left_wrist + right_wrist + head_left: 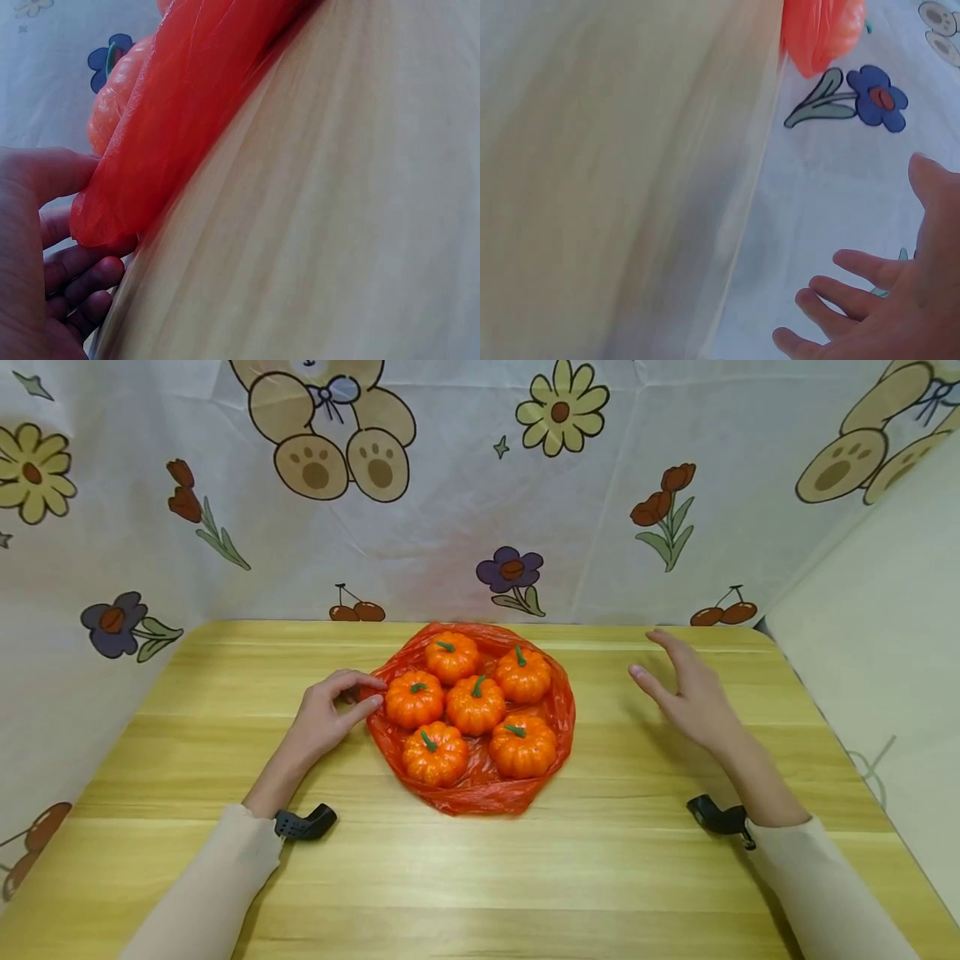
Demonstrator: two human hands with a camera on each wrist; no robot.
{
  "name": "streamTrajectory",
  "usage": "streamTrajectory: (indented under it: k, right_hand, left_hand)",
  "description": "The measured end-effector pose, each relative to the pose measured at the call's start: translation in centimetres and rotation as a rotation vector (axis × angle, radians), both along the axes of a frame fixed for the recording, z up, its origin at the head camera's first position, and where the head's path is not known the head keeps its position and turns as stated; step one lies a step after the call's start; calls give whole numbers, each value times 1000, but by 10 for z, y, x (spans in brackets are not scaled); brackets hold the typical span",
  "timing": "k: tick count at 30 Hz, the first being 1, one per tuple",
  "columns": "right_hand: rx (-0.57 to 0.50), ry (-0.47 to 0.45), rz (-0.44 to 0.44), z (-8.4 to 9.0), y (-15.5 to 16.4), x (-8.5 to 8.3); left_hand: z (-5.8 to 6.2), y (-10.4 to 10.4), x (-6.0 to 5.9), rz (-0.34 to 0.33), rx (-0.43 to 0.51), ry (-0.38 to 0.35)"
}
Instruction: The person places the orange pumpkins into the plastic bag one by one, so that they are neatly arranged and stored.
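Two hands: left hand (324,717) pinches bag (480,793).

Your left hand (34,247) is cut off by the left wrist frame's edge; beyond its fingertips the bag (172,120) hides most of a pumpkin (112,97). The table (615,180) is blurred.

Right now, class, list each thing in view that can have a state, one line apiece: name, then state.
Orange plastic bag: opened out flat on the table, left edge pinched.
Small pumpkins: six, upright, stems up, clustered on the bag.
Left hand: pinches the bag's left edge.
Right hand: fingers spread, holding nothing, apart from the bag.
Wooden table: bears the bag.
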State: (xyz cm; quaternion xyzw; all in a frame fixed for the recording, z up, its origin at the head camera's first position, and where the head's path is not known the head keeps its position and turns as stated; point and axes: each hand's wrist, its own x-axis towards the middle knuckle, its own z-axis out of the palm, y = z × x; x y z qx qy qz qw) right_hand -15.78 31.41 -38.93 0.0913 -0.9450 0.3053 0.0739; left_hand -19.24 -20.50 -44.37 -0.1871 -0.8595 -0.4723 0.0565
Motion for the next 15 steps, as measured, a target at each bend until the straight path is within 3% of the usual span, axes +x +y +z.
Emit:
streamTrajectory:
  k: [9, 15]
  right_hand:
    - [59, -56, 10, -1, 16, 2]
    - [98, -35, 16, -7, 28, 15]
  left_hand:
    - [-1, -1, -1, 17, 56, 37]
    - [-3, -8, 2, 78, 111, 59]
